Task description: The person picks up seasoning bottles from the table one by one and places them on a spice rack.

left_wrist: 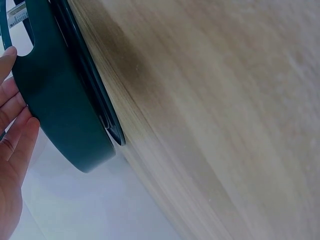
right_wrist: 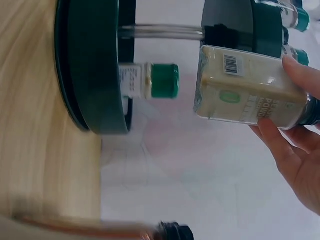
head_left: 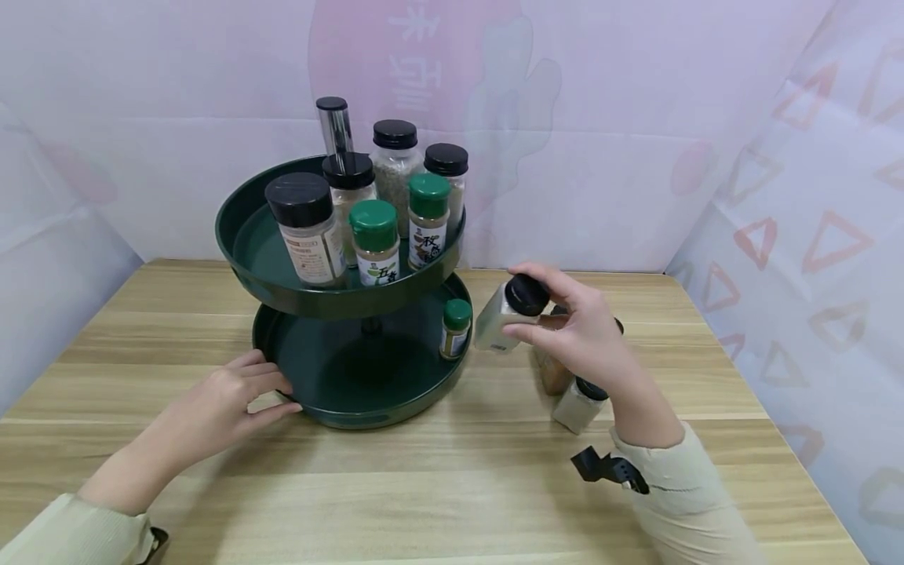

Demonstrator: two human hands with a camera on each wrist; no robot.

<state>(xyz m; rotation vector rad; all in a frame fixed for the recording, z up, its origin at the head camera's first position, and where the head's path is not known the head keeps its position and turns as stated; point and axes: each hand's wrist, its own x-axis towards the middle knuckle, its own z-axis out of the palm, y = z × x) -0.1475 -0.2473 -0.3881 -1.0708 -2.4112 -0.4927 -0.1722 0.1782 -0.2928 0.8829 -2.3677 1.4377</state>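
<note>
My right hand (head_left: 582, 326) holds a clear square spice jar (head_left: 494, 320) with a black lid, tilted, just right of a two-tier dark green turntable rack (head_left: 339, 424). In the right wrist view this jar (right_wrist: 245, 92) shows pale powder, a barcode and a printed label. My left hand (head_left: 229, 396) grips the rim of the lower tray at its front left; the left wrist view shows its fingers (left_wrist: 30, 130) against the tray wall (left_wrist: 65, 100). One small green-capped jar (head_left: 455, 329) stands on the lower tray's right side. Several jars, including a black-lidded shaker (head_left: 304, 227), stand on the upper tray.
Right of the rack, partly behind my right hand, more black-lidded jars stand on the wooden table (head_left: 424, 502), among them a pale one (head_left: 581, 404) and a brown one (head_left: 552, 373). A printed cloth backdrop (head_left: 607, 157) rises behind the table's far edge.
</note>
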